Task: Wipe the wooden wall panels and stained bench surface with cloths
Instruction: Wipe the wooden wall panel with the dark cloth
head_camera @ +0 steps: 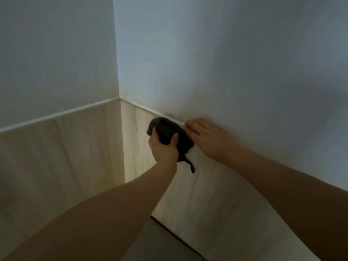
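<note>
Head view, left hand [163,147] gripping dark cloth [169,132], wooden panel [207,194]

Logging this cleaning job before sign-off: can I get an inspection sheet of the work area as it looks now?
Surface: pale wooden wall panel, capped by a white trim strip.
Job's things: dark cloth, bunched against the panel just below the trim.
Clutter: nothing seen.
Hands: left hand grips the cloth; right hand rests flat on the wall at the trim.
Cables: nothing seen.
Surroundings: white wall above, room corner, grey floor.
</note>
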Motion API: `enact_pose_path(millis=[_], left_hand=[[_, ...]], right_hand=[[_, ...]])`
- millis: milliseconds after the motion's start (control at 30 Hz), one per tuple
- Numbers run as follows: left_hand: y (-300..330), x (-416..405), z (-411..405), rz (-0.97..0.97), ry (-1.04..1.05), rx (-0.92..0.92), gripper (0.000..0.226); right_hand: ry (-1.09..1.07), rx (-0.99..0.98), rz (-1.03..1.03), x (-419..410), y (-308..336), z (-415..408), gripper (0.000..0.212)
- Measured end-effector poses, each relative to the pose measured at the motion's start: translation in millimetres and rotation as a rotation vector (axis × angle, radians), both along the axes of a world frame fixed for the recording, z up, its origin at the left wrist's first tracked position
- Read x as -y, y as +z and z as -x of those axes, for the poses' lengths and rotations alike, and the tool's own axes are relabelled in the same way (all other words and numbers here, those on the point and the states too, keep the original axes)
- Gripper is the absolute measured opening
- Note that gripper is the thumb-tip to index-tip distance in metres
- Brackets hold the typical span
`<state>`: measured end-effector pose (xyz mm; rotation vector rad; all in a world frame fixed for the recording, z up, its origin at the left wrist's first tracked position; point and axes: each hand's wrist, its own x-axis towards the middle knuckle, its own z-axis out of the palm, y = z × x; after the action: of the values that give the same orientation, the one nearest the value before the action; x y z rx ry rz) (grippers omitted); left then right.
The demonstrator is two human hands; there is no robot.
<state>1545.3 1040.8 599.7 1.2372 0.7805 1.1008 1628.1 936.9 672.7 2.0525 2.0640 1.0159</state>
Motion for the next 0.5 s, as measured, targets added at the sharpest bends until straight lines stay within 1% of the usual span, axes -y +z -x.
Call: enact_pose_path(millis=[100,133,200,300,433,500], left_hand=[[4.7,5.9,-7.5,-0.026,0.090,-0.175,0.067],[7.5,5.1,-11.1,-0.040,0.115,-0.204,0.066],[11.6,-6.5,-21.2,-0.048,0.153,-0.175,0.062],[17.0,-37.5,-28.7,0.056,0.206,-0.120,0.058],[17.6,-87.0,-26.1,0.164,0.296,-0.164,0.054],[17.0,-110.5,-21.9,0.224,0.298,-0.171,0.054]], right_hand=[[0.041,0.011,0.041,-8.5,-0.7,-4.7,0.049],[0.046,0.007,0.052,-9.4,-2.2,-6.3,0.049],[0.069,0.009,0.060,-9.4,-7.5,-9.6,0.049],[0.100,0.042,0.056,-11.4,-13.3,-13.9,0.050],[0.120,0.090,-0.013,-13.2,-12.1,-12.7,0.056],[0.131,0.101,-0.015,-13.3,-11.7,-11.4,0.056]])
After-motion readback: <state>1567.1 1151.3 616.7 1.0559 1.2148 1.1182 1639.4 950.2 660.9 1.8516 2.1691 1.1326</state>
